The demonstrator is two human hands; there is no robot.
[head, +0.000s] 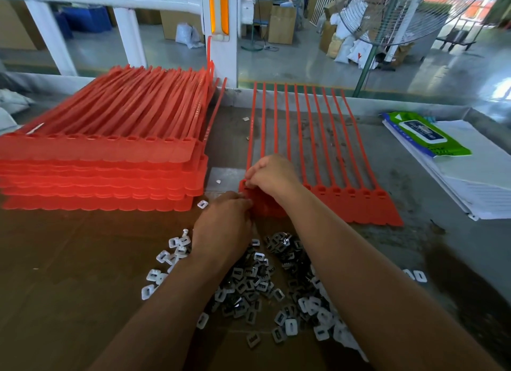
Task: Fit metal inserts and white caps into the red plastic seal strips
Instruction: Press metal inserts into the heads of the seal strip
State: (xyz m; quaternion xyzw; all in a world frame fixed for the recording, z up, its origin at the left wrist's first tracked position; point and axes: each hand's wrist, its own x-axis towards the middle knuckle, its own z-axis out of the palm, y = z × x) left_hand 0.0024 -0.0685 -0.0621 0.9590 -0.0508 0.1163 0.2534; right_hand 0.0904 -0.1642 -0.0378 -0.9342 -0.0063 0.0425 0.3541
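A joined row of red seal strips (359,202) lies flat on the table, its tails pointing away from me. My right hand (272,174) has its fingers curled over the leftmost head of that row, pinching something small that I cannot make out. My left hand (225,218) sits just below, fingers bent at the row's near left edge; what it holds is hidden. A loose pile of white caps and metal inserts (262,287) lies under both forearms.
A tall stack of red seal strip sheets (105,160) fills the left of the table. A single white cap (202,204) lies beside it. A green wipes pack (425,135) and white papers (475,182) sit at right. A white post (224,33) stands behind.
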